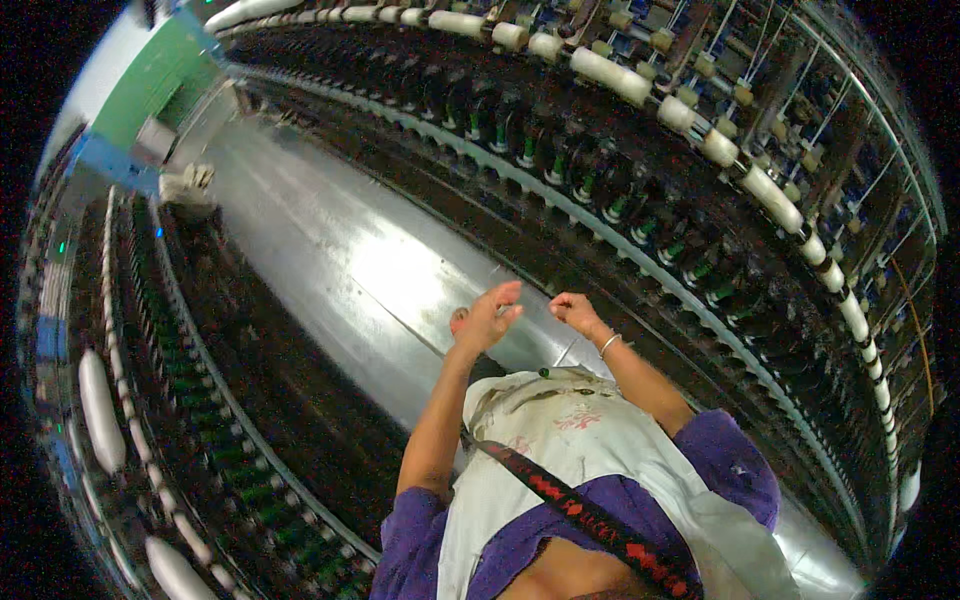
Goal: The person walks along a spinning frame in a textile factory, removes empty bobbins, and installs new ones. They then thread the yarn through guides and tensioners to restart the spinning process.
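Both my hands are held in front of my apron, above the aisle floor, with a small gap between them. My left hand (490,318) has its fingers partly stretched and apart, and nothing shows in it. On the right, my right hand (578,314) is closed, thumb and fingertips drawn together; whether something thin or small is pinched there cannot be made out. A pale bracelet (610,345) circles that wrist. Below the hands hangs my stained white apron (540,420), a small dark green object (544,373) at its edge. Neither hand touches the machines.
A long spinning frame (640,255) runs along the right, with a row of green-and-dark bobbins (555,172) and white rollers (610,75) above. Another frame (215,430) lines the left. Between them stretches a shiny metal floor (390,265). A pale bundle (188,185) stands at the far end.
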A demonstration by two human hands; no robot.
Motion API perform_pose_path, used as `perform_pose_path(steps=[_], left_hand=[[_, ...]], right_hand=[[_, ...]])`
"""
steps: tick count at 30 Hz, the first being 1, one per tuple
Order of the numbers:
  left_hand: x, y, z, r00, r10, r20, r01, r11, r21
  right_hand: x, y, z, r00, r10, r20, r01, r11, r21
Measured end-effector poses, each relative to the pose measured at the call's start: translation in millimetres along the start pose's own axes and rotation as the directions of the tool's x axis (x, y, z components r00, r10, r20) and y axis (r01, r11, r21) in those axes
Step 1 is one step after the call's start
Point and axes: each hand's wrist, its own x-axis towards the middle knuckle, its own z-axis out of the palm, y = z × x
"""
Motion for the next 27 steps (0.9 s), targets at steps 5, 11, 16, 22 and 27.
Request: perform_pose_path(steps=[5, 11, 16, 22, 27], left_hand=[[115.2, -10.1, -53.2, 0.991, -0.034, 0.131, 0.063, 0.972, -0.225], [261.5, -9.5, -91.4, 0.957, 0.289, -0.036, -0.262, 0.909, 0.325], [343.7, -2.2, -72.1, 0.979, 0.195, 0.062, -0.205, 0.925, 0.32], [345.8, 55.1, -84.2, 0.939, 0.342, -0.038, -0.331, 0.929, 0.166], [272.5, 165.2, -128.0, 0.771, 0.615, 0.165, -0.625, 0.781, 0.007]], right_hand=[[50.1, -20.9, 41.1, 0.965, 0.16, -0.208, -0.166, 0.986, -0.014], [77.5, -30.0, 80.9, 0.867, 0.251, -0.43, -0.175, 0.962, 0.208], [45.3, -52.3, 110.2, 0.84, 0.158, -0.519, -0.124, 0.987, 0.1], [30.3, -110.1, 121.5, 0.801, 0.14, -0.581, -0.055, 0.985, 0.162], [58.9, -239.0, 116.9, 0.559, -0.328, -0.762, 0.072, 0.934, -0.349]])
